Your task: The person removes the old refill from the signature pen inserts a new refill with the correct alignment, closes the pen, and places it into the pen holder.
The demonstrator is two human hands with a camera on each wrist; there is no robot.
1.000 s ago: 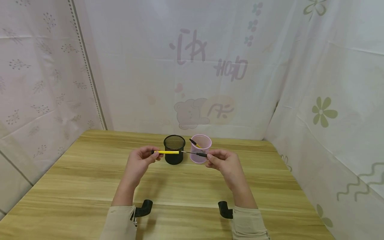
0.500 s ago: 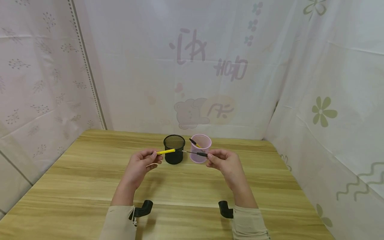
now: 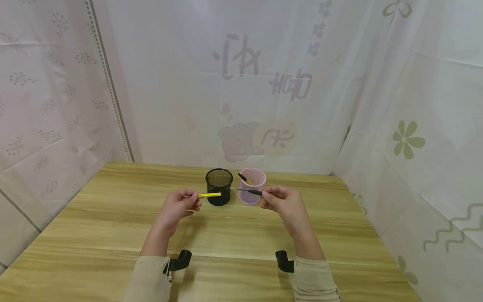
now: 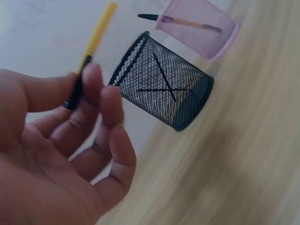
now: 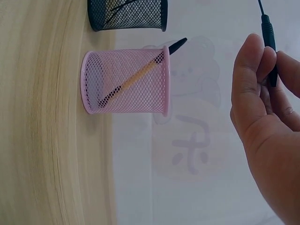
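My left hand [image 3: 175, 209] pinches a yellow pen barrel [image 3: 209, 195] with a black end [image 4: 79, 86] between thumb and fingertips. Across from it, my right hand [image 3: 284, 209] pinches a black pen grip [image 3: 255, 192], from which a thin dark refill [image 3: 241, 190] points left. A gap separates the refill's pale tip from the barrel's end. Behind the hands stand a black mesh pen holder [image 3: 219, 199] and a pink mesh pen holder [image 3: 249, 198]. A yellow-and-black pen [image 5: 138, 75] leans inside the pink one. Thin dark sticks [image 4: 164, 77] cross inside the black one.
The wood-grain table [image 3: 226, 239] lies beneath both forearms. Patterned cloth [image 3: 181, 105] hangs behind and at both sides. A black bent piece [image 3: 181, 261] is at the left sleeve, with a similar black piece [image 3: 284, 261] at the right.
The yellow barrel has drawn left from the refill tip, tilted upward, then dropped nearly level, so the gap is wider. The refill tip has risen slightly and shifted right with the right hand.
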